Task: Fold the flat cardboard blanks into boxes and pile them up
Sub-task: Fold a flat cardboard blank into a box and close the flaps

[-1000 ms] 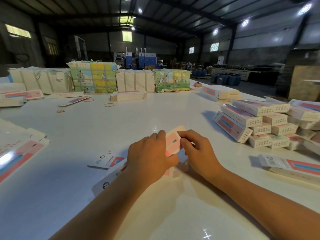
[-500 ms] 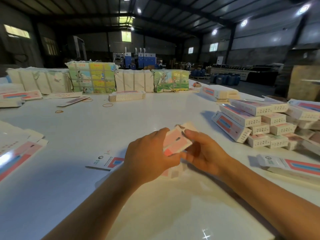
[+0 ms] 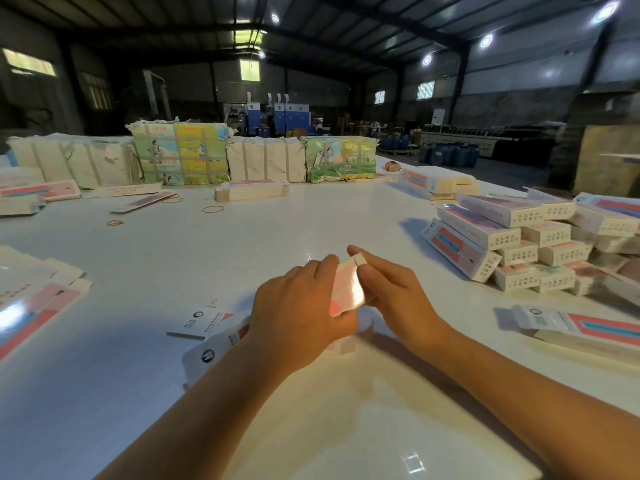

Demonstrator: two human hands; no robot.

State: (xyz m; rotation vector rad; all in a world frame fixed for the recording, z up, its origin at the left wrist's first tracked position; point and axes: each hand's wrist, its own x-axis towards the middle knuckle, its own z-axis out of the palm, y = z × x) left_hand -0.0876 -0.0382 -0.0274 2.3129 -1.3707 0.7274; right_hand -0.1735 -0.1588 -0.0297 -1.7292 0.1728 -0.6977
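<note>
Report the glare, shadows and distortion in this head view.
Head view: glare washes out the print on the box held by the left hand and right hand; the pile of boxes shadows the table; wide-angle bending skews the edges.

Dim warehouse [image 3: 519,98], white table [image 3: 277,230], ceiling lamps [image 3: 486,40]

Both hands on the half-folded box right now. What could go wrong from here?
1. The end flap sits under the right hand's fingertips; it may crease or miss its slot.
2. The box is held off the table by the left hand too; a hard squeeze could dent it.
3. The pile of folded boxes looks uneven; adding one might topple it.
</note>
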